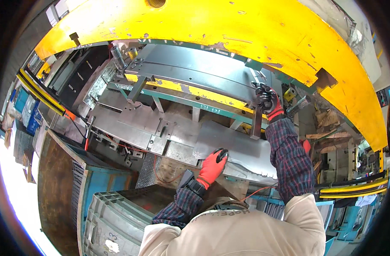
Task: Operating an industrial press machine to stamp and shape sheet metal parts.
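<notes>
A flat grey metal sheet (233, 138) with a wavy near edge lies on the lower bed of a press die. My left hand (214, 165), in a red glove with black fingers, is closed at the near left edge of this sheet, its fingertips partly hidden. Further off to the right, my right hand (268, 101) reaches over the die, its gloved fingers curled. Beside those fingers a slim shiny metal piece (257, 77) sticks up; what the hand grips is hard to make out. Between the two hands stands a dark upright bar (256, 123) of the die.
The yellow press beam (203, 21) arches across the far side. A green die frame (195, 100) spans the middle, with guide posts (298, 106) at its ends. Near left stand a grey plastic crate (113, 222) and a rusty blue-edged bin (58, 183). Yellow-black bars (353, 187) flank the press.
</notes>
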A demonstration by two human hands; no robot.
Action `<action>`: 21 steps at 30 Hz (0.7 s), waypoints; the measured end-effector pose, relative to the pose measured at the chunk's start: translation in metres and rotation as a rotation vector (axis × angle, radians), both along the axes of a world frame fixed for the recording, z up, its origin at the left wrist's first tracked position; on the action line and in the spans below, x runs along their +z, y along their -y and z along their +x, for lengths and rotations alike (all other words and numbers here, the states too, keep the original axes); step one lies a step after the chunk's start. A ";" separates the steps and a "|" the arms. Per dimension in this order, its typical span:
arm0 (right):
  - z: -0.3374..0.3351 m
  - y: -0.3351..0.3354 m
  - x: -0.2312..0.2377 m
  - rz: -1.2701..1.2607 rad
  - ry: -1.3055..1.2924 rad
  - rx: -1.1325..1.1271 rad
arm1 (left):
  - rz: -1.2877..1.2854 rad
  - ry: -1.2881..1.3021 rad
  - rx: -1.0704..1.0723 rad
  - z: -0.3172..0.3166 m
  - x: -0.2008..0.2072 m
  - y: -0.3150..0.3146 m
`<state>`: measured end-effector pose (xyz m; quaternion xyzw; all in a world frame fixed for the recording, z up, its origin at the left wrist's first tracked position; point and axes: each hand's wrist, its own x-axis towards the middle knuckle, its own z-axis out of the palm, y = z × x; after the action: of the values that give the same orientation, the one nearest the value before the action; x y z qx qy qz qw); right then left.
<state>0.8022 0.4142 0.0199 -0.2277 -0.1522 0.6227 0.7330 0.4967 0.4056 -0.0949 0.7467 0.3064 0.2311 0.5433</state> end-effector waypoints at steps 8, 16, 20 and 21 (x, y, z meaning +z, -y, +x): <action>-0.041 0.063 0.005 0.021 -0.015 0.025 | -0.307 -0.064 0.018 0.019 -0.008 -0.003; -0.156 0.163 -0.004 -0.524 0.564 0.386 | -0.865 0.681 0.325 0.005 -0.073 0.008; -0.158 0.213 -0.047 -0.561 0.717 0.587 | -0.499 0.752 0.486 -0.030 -0.031 0.023; -0.159 0.229 -0.066 -0.520 0.768 0.546 | -0.516 0.755 0.542 -0.045 -0.044 0.027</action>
<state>0.6436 0.1856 -0.0458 -0.5650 -0.3038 0.6797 0.3556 0.4518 0.3785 -0.1384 0.3478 0.3187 0.5330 0.7024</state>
